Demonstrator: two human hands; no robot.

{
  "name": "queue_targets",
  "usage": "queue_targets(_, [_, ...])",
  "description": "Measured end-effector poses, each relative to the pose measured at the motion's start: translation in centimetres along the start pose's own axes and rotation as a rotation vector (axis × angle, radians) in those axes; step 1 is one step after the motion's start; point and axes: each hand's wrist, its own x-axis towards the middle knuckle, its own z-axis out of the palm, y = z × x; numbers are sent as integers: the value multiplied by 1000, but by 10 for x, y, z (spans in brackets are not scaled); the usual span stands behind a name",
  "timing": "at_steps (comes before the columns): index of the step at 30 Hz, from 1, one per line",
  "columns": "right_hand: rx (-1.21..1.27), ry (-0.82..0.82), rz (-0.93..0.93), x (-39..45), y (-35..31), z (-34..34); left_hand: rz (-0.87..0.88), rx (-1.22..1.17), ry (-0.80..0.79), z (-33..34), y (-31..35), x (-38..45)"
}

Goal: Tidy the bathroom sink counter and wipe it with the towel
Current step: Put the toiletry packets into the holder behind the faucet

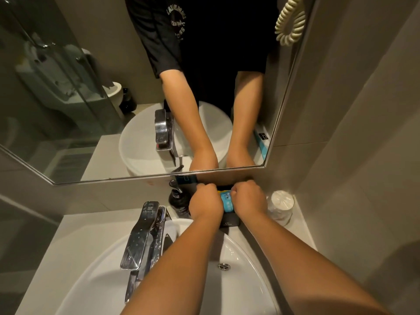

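Both my hands reach over the white basin (245, 264) to the back of the counter (75, 233), under the mirror. My left hand (205, 201) and my right hand (248, 197) are closed on the two sides of a small blue and yellow packet (226, 200). The packet sits over a black tray (230, 221) against the wall. What the fingers grip underneath is hidden. No towel is in view.
A dark pump bottle (178, 198) stands just left of my left hand. A chrome tap (142, 237) rises at the basin's back left. Wrapped white cups (280, 206) stand in the right corner. The mirror (91, 98) shows a shower screen and toilet.
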Motion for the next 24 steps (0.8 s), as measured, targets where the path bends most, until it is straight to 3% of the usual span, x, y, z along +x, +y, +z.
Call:
queue_targets(6, [-171, 25, -70, -4, 2, 13, 156, 159, 6, 5, -4, -5])
queue_targets(10, [-181, 45, -77, -4, 3, 18, 153, 133, -9, 5, -7, -8])
queue_targets(16, [152, 190, -44, -10, 9, 24, 83, -98, 53, 8, -10, -12])
queue_targets(22, [457, 219, -27, -22, 15, 0, -98, -494, 235, 14, -12, -41])
queue_targets(24, [549, 273, -13, -48, 32, -15, -59, -471, 266, 21, -25, -67])
